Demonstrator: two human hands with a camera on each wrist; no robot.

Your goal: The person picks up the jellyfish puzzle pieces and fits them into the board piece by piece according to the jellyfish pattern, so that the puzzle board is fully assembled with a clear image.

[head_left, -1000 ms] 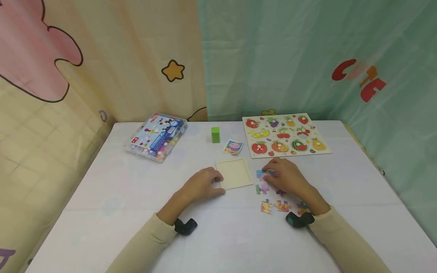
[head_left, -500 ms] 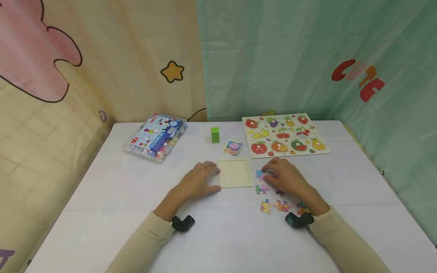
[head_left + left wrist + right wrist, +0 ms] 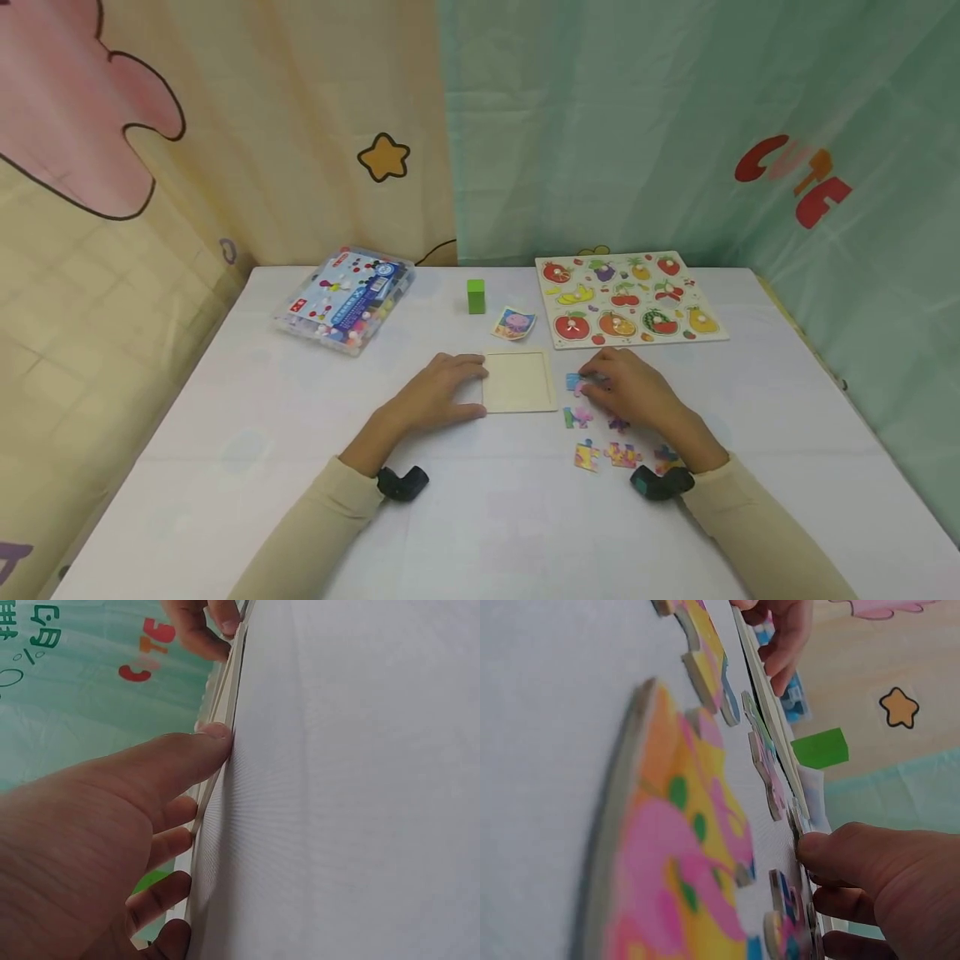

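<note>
At the middle of the white bench (image 3: 487, 517), a shallow square tray (image 3: 517, 383) lies flat, its pale floor uncovered, with jigsaw pieces set out just to its right. Left hand (image 3: 437, 393): fingers spread and lightly bent along the tray's left edge, the thumb (image 3: 214, 731) touching it near the closest corner; no closed grip is seen. Right hand (image 3: 637, 392): thumb and index finger bent about the blue-and-pink piece (image 3: 573, 382), which lies near the tray's upper right; whether they pinch it or merely touch it cannot be told, since the hand hides part of it. Nearer the person lie a green-and-pink piece (image 3: 577, 417), a mostly yellow piece (image 3: 587, 456) and a yellow-and-pink piece (image 3: 622, 455); others are partly covered by the right hand and wrist. Beyond the tray lies a small picture card (image 3: 514, 323), which would probably serve as a guide to the layout. Good handling, as judged here: the left hand should steady the tray by its edge, with light pressure and no fingers over the recess; the right should take the piece by opposite sides, keep its printed face up, and lift clear of its neighbours, as a dragged wrist could disturb those beneath it.
</note>
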